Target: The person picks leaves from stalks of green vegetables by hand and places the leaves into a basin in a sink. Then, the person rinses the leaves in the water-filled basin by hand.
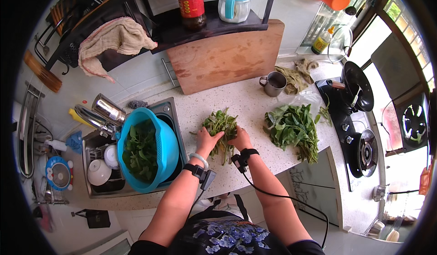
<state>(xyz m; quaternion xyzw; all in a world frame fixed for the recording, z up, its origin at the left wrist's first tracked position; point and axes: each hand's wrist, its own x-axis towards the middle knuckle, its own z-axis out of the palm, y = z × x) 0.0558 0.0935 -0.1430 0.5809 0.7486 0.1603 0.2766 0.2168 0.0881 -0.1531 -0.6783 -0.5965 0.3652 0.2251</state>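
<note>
A small bunch of leafy greens (218, 123) lies on the speckled countertop (201, 99) in front of me, its stems pointing towards me. My left hand (206, 141) grips its left side, with the thumb laid across the stems. On the opposite side my right hand (241, 139) holds the bunch too; some of those fingers are hidden by leaves. Farther right, a bigger heap of greens (290, 125) rests partly on a clear plastic bag (309, 98). To the left, a blue plastic basin (169, 149) holds loose green leaves and stands over the sink.
A metal mug (275, 84) and a crumpled cloth (292, 79) sit behind the heap. A wooden cutting board (225, 60) leans under a black shelf (218, 29). White bowls (99, 172) lie in the sink (89, 190). At right is a gas stove (346, 145) with a wok (363, 84).
</note>
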